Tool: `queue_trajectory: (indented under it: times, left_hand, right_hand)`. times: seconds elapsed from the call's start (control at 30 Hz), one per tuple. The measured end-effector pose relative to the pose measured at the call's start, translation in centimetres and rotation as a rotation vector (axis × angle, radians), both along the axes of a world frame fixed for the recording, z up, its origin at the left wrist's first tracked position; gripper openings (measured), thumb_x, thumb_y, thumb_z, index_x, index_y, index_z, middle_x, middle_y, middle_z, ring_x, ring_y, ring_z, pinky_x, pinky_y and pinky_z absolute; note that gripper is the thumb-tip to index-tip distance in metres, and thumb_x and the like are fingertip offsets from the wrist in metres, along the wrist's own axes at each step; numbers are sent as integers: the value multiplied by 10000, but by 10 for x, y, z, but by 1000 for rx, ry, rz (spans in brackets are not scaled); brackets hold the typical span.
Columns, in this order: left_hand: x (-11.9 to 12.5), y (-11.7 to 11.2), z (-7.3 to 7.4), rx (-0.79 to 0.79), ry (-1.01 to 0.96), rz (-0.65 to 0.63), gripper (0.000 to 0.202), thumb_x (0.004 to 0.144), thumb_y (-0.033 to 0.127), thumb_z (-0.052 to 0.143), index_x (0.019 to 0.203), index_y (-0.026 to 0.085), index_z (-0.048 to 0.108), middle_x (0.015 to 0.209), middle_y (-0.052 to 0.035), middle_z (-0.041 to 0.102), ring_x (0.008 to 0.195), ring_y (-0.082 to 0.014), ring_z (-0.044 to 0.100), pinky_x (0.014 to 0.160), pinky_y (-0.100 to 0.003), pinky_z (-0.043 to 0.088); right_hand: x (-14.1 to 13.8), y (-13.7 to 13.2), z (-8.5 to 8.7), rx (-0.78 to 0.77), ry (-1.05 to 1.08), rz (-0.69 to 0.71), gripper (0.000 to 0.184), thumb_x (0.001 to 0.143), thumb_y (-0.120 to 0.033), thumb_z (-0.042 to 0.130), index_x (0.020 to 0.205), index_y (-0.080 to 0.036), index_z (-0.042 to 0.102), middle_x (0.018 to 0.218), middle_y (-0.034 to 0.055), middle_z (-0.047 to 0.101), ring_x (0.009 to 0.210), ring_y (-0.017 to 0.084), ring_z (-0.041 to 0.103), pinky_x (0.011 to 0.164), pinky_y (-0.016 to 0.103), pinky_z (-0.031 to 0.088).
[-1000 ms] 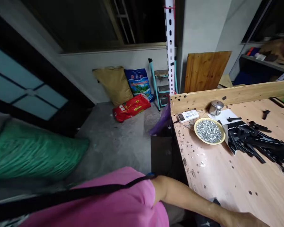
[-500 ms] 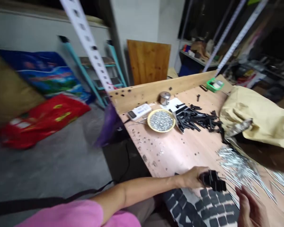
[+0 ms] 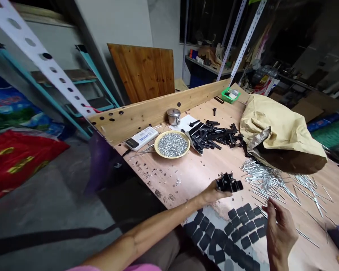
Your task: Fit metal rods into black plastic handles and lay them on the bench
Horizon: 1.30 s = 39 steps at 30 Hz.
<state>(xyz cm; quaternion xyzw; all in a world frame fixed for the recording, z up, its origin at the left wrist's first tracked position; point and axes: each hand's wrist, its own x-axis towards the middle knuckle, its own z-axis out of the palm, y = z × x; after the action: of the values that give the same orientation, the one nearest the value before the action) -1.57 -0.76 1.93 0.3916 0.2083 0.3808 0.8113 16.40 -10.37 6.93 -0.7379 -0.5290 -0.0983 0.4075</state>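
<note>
My left hand [image 3: 211, 194] is wrapped round a bundle of black plastic parts [image 3: 230, 183], held above the near part of the table. To its right is my right hand [image 3: 282, 231], its thumb and fingers drawn together beside the thin metal rods [image 3: 261, 182]. Whether anything is between those fingertips I cannot make out. Below both hands, rows of black square pads [image 3: 237, 229] lie on a pale sheet. Loose black plastic parts [image 3: 214, 135] are heaped further back, next to a yellow bowl [image 3: 173, 156] full of small metal pieces.
An open brown paper bag [image 3: 277, 120] stands at the back right. A white device [image 3: 142, 138], a metal pot [image 3: 173, 116] and a green basket [image 3: 230, 98] line the wooden backboard [image 3: 152, 107]. Perforated metal posts [image 3: 59, 75] rise at the table's corners.
The view has swung right, so the table things appear further left. My left hand keeps the black parts. My right hand shows more fully, with its fingers still drawn together.
</note>
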Motion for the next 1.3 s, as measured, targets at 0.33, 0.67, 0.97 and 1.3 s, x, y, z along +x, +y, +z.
queue_trajectory:
  times: [0.33,0.67,0.97,1.3]
  left_hand:
    - [-4,-3,8,69,99,-100,546,492,339,838,962,138,642,851,-21,668,858,-177,608,847,-321,462]
    - [-1,17,6,-263,172,-114,397,334,141,858,689,113,682,681,5,633,759,-152,586,859,-338,446]
    - [4,2,14,-125,190,-163,519,449,27,765,947,148,687,769,16,670,805,-149,584,830,-288,430]
    - [6,1,11,-98,201,-151,549,480,5,740,1005,153,682,802,14,684,831,-154,592,820,-271,442]
  right_hand:
    - [59,19,-47,-783,-609,62,283,811,-64,425,703,-197,650,749,74,651,746,191,629,601,266,401]
    - [21,24,8,-102,73,-26,316,777,-468,563,895,-176,579,692,39,650,609,190,631,560,304,482]
    - [-56,24,44,175,562,132,327,651,-391,747,840,-166,605,768,41,696,688,176,679,692,329,549]
    - [-41,25,27,46,353,112,316,651,-474,716,754,-187,632,752,45,695,727,200,662,719,350,524]
